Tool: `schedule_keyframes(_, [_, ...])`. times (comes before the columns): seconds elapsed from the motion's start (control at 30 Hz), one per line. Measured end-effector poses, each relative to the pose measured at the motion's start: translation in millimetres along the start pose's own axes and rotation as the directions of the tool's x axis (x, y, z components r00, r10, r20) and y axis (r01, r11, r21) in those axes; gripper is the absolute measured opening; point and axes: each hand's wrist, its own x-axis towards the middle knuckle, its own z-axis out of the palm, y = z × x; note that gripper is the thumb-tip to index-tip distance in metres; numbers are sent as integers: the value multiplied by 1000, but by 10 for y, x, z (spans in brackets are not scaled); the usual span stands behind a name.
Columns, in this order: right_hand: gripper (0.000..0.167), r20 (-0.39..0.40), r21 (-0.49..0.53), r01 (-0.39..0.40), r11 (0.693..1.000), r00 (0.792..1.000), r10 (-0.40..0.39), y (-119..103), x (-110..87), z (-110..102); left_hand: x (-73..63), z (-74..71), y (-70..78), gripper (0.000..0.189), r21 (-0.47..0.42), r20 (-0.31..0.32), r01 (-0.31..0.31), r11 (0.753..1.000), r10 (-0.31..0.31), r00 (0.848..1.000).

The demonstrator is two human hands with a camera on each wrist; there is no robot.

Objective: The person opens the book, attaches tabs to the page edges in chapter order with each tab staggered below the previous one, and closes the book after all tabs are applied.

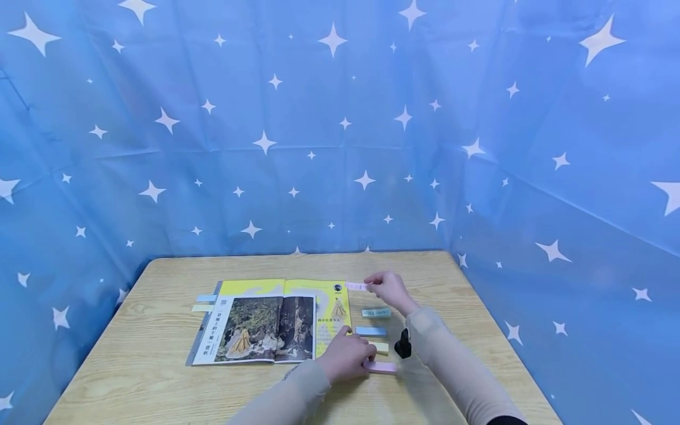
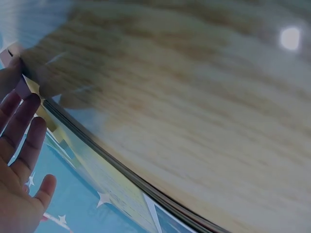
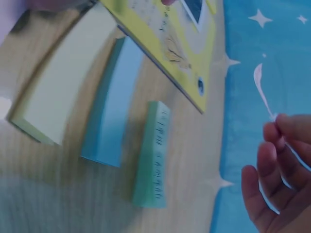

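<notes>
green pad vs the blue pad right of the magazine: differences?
Writing: the green pad bears handwriting; the blue pad shows none.
Position: the blue pad's near end sits closer to the magazine than the green pad's.
Shared: both are long, narrow and lie on the table.

Blue cloth printed with white four-pointed stars hung behind and along both sides, creased by folds. Before it stood a pale wood-grain table with rounded far corners, and a bright spot of light gleamed on its surface.
</notes>
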Motion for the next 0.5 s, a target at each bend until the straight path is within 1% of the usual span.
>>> schedule_keyframes(0.13, [19, 32, 0, -24, 1000, 999, 24, 88, -38, 66, 1, 5, -13, 22, -21, 4, -16, 1000, 16, 1000])
schedule_keyframes(0.2, [18, 44, 4, -33, 999, 998, 33, 124, -60, 98, 0, -13, -38, 20, -69, 2, -12, 998, 12, 1000])
schedule_keyframes(0.27, [17, 49, 12, -40, 999, 998, 39, 137, -92, 119, -5, -48, -84, 18, -111, -13, 1, 994, -2, 1000])
schedule_keyframes(0.37, [15, 48, 12, -36, 999, 998, 35, 165, -131, 150, -26, -136, -197, 16, -146, -30, 52, 988, -57, 998])
schedule_keyframes(0.4, [14, 48, 10, -35, 999, 998, 35, 174, -142, 162, -40, -166, -243, 16, -145, -34, 73, 987, -79, 996])
schedule_keyframes(0.5, [13, 48, 0, -23, 1000, 999, 23, 208, -166, 201, -90, -246, -390, 17, -163, -33, 156, 974, -164, 986])
